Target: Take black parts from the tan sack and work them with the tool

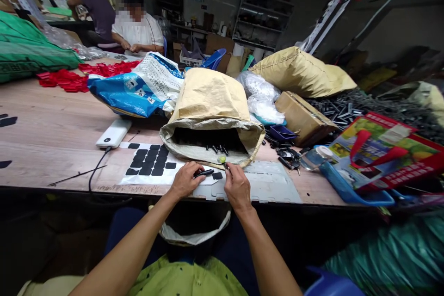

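My left hand [187, 179] is closed around a small black cylindrical part [204, 173], which points to the right. Just right of it, my right hand [237, 187] pinches a thin dark tool with a round yellow-green end [222, 160]. Both hands are at the table's front edge, before the open mouth of a tan sack [211, 97]. Several small black pieces lie inside the sack's mouth. A white sheet [123, 179] with rows of black stickers [147, 168] lies left of my left hand, and a single black sticker [217, 175] lies between my hands.
A white power bank [114, 133] with a cable and a blue-white bag [138, 88] are on the left. To the right are a cardboard box [301, 118], a clear jar [316, 157] and a colourful bag [381, 152] in a blue tray. Two people sit at the back left.
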The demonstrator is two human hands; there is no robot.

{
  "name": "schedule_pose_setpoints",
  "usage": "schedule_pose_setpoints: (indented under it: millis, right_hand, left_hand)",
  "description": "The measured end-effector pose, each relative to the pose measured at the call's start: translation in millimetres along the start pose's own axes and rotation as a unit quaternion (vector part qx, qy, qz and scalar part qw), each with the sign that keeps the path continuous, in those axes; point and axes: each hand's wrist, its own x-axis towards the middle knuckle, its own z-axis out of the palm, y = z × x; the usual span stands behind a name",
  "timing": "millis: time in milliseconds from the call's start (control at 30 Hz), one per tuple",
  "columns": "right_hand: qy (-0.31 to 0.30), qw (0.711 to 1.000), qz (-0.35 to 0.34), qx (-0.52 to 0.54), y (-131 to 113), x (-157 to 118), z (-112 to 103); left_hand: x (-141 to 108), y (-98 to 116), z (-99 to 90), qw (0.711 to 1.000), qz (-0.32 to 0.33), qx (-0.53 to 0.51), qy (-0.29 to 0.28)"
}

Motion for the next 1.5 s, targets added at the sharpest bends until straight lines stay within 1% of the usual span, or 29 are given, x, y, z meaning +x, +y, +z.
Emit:
schedule_pose_setpoints:
  millis: [67, 167, 333, 400, 500, 633, 733, 833, 967, 1100, 1233, 1367, 1500]
  right_hand:
    - [0.001, 0.999, -0.011, 0.042, -9, -3, -4]
    - [-0.007, 0.998, -0.019, 0.067, -16, -12, -5]
    - [-0.051, 0.998, -0.011, 0.036, -17, -21, -1]
    - [-0.044, 0.998, -0.009, 0.044, -20, -19, -1]
    - [-0.034, 0.997, -0.030, 0.062, -28, -17, -1]
    - [-0.078, 0.995, -0.043, 0.040, -34, -18, 4]
    - [-0.091, 0.995, -0.028, 0.034, -30, -18, 6]
    - [-0.075, 0.997, -0.016, 0.014, -19, -10, 4]
    - [-0.045, 0.997, -0.009, -0.059, -1, 3, 6]
    - [-0.044, 0.991, -0.016, -0.128, 12, 5, 16]
    - [-0.028, 0.984, -0.025, -0.174, 15, -2, 25]
    - [-0.019, 0.982, -0.025, -0.187, 13, -5, 27]
    - [-0.016, 0.981, -0.020, -0.193, 13, -6, 27]
  left_hand:
    - [0, -1, 0.9, 1.000, -0.001, -0.007, 0.001]
    - [0, -3, 1.9, 1.000, -0.004, -0.011, 0.004]
    - [0, -3, 2.7, 1.000, 0.002, -0.001, 0.008]
    - [0, -3, 2.9, 1.000, 0.003, 0.001, 0.014]
    - [0, -5, 3.7, 1.000, 0.009, -0.004, 0.020]
    - [0, -7, 5.4, 1.000, 0.011, -0.009, 0.025]
    - [1, -7, 5.6, 1.000, 0.010, -0.011, 0.025]
    - [1, -7, 4.5, 1.000, 0.007, -0.009, 0.018]
    - [1, -8, 2.8, 1.000, 0.006, -0.015, 0.001]
    - [2, -8, 1.7, 0.999, -0.007, -0.032, 0.004]
    - [3, -6, -0.8, 0.998, -0.029, -0.050, 0.010]
    - [2, -6, -3.8, 0.994, -0.051, -0.097, 0.010]
    - [1, -7, -5.2, 0.992, -0.056, -0.116, 0.009]
